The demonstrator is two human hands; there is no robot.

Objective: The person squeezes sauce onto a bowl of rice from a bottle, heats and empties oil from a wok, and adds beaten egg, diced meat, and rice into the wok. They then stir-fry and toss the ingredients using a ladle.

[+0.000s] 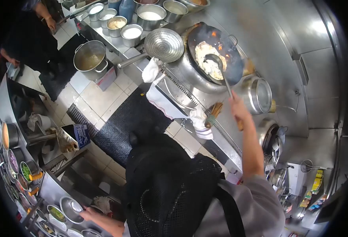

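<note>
My right hand (pixel 240 109) is wrapped around the wooden-ended handle of a long ladle (pixel 226 82). The ladle's bowl rests in a pale, lumpy food (pixel 207 70) that looks like egg or rice, inside a dark wok (pixel 235 57) on the range. A few orange bits cling to the wok's wall. Far off at the lower left, my left hand (pixel 87 213) grips the rim of a steel mixing bowl (pixel 68 206). Its fingers are partly hidden, and something whitish shows inside the bowl.
A perforated strainer (pixel 164 44) lies beside the wok, near metal pots of white ingredients (pixel 149 15). A bamboo brush (pixel 214 112) and towels (pixel 152 70) are at the range edge. A stockpot (pixel 90 61) stands on the floor side. Another person (pixel 27 43) is at upper left.
</note>
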